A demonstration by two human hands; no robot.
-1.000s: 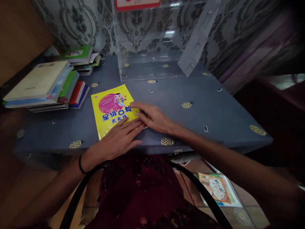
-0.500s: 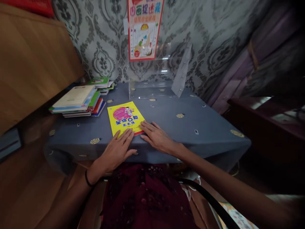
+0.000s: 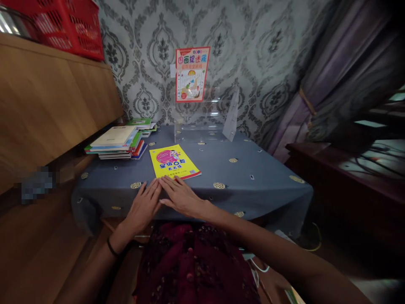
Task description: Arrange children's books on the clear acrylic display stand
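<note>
A yellow workbook (image 3: 170, 162) with a pink circle, a cartoon figure and blue lettering lies closed near the table's front edge. My left hand (image 3: 144, 203) rests flat at the cloth's edge, fingers stretched toward the book's lower left corner. Beside it, my right hand (image 3: 182, 196) lies with fingers extended, its fingertips at the book's bottom edge and close to the left hand's fingers. Neither hand grips anything.
A patterned blue-grey cloth (image 3: 221, 171) covers the table. Stacked books (image 3: 117, 141) stand at the left. A clear acrylic stand (image 3: 202, 122) is at the back, below a red-bordered picture book (image 3: 191, 76). A wooden cabinet (image 3: 57, 97) carries a red basket (image 3: 71, 31).
My right hand has moved left from the book's right corner to its bottom edge, next to my left hand. The camera view has tilted upward.
</note>
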